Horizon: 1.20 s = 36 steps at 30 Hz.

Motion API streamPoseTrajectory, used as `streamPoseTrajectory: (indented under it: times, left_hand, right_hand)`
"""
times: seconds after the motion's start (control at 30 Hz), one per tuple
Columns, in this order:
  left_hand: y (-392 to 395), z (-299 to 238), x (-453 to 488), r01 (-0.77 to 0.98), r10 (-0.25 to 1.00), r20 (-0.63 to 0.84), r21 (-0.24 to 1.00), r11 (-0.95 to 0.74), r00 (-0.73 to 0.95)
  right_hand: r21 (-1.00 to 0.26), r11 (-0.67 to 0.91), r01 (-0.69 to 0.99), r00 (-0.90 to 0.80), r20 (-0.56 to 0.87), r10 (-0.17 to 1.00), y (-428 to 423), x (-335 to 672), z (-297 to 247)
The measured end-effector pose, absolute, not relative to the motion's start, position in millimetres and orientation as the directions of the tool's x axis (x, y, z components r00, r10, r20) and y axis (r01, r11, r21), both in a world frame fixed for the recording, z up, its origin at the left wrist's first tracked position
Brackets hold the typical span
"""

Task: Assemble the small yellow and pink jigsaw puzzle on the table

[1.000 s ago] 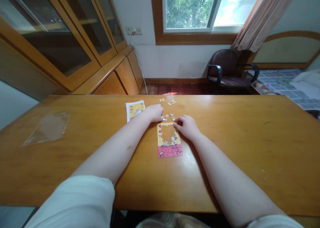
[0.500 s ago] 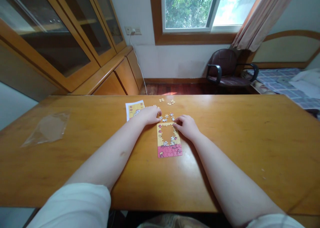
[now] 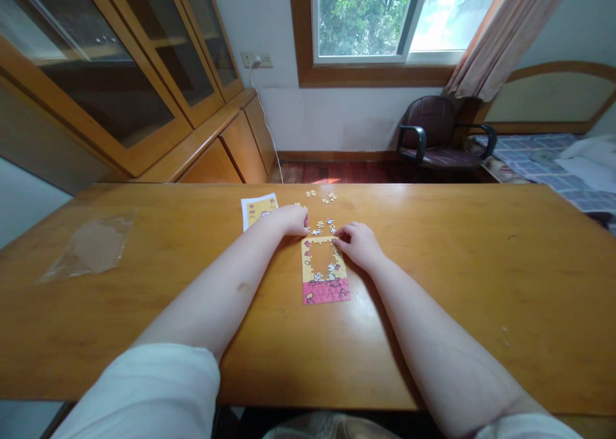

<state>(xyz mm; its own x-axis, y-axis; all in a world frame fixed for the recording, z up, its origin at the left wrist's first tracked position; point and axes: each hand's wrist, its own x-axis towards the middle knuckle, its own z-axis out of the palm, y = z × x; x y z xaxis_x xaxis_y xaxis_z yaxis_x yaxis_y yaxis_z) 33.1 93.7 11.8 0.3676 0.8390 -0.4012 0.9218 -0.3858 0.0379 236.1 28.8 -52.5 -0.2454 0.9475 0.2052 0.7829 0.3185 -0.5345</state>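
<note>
Resting R hand (image 3: 359,241) at far-R corner of puzzle (image 3: 327,291), prob. steadying it, w/ L hand (image 3: 294,219) by pcs (image 3: 316,232) past far-L, both grips unclear.

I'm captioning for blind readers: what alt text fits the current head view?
A person's right hand is at the top-right corner of a jigsaw puzzle missing its middle; the left hand is beside loose pieces. A printed picture and clear plastic lie farther left on the wooden table.
</note>
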Motion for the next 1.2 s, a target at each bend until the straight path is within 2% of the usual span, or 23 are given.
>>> streamPoseTrajectory:
  times: [0.17,0.43,0.7,1.03,1.2]
  left_hand:
    - [88.7,13.2,30.0,0.927,0.831,-0.426,0.057,-0.37,0.358]
    - [82.4,-3.5,19.2,0.935,0.875,-0.329,0.102,-0.341,0.355]
    - [75.1,-0.6,16.1,0.967,0.924,-0.289,0.04,-0.251,0.252]
    - [62.6,7.7,20.0,0.996,0.949,-0.307,-0.04,-0.086,0.07]
    - [61.5,7.9,22.3,0.995,0.944,-0.324,-0.055,-0.079,0.057]
  right_hand:
    - [-0.537,0.317,0.782,-0.245,0.202,0.948,28.9,235.7,-51.1]
    - [-0.543,0.317,0.777,-0.239,0.211,0.948,29.2,236.4,-54.2]
    - [-0.555,0.307,0.773,-0.238,0.195,0.951,29.4,236.7,-53.3]
    - [-0.545,0.313,0.778,-0.251,0.187,0.95,29.1,236.4,-51.5]
    - [-0.548,0.32,0.773,-0.244,0.208,0.947,29.7,236.5,-53.3]
